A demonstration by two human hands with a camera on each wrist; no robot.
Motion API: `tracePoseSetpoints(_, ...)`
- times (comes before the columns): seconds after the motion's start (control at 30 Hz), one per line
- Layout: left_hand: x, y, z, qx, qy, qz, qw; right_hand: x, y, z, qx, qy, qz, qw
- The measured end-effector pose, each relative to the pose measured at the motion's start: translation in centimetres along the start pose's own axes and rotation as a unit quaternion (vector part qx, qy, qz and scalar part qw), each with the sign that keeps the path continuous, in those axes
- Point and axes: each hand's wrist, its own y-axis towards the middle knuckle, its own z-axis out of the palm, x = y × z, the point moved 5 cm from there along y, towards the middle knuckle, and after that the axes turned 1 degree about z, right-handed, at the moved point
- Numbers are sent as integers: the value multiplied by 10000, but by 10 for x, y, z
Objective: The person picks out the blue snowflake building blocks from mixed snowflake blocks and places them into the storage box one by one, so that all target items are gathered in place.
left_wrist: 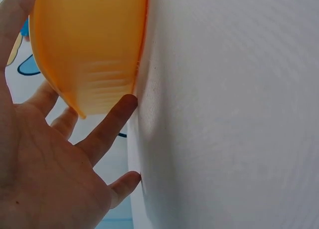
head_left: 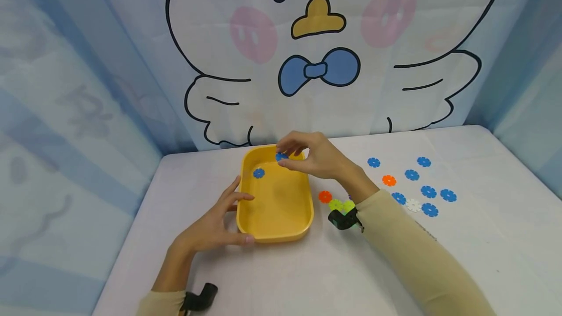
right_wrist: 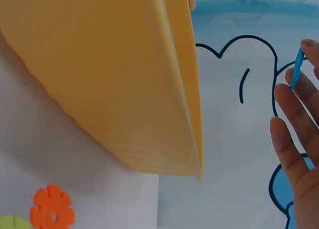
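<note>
Over the far right part of a yellow tray (head_left: pixel 275 237), my right hand (head_left: pixel 318 155) pinches a blue flower-shaped disc (right_wrist: pixel 297 68) between thumb and fingertips, edge-on in the right wrist view. Another blue disc (head_left: pixel 259 173) lies inside the tray near its far left corner. My left hand (head_left: pixel 215 226) rests against the tray's left side with its fingers spread and fairly straight. One finger reaches over the left rim, and the thumb lies by the near left corner. In the left wrist view, the fingers (left_wrist: pixel 112 121) touch the tray's outer wall.
On the white table (head_left: pixel 281 277), right of the tray, lie several blue discs (head_left: pixel 428 191), two orange ones (head_left: pixel 325 197), a white one (head_left: pixel 413 205) and some yellow-green ones (head_left: pixel 335 205). The right forearm partly covers this group. A curtain with a cartoon bird (head_left: pixel 318 18) hangs behind the table.
</note>
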Motion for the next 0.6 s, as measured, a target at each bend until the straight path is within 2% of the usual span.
tracePoseSetpoints(0.17, 0, 0, 0, 24, -39, 20, 10000, -1, 10, 6, 12, 129, 2, 9999)
tracePoseSetpoints(0.33, -1, 0, 1, 35, -63, 79, 9999, -4, 17, 14, 292, 61, 213, 9993)
tracePoseSetpoints(0.6, -2, 0, 1, 27, -79, 5, 10000, -1, 33, 24, 592, -88, 207, 9980)
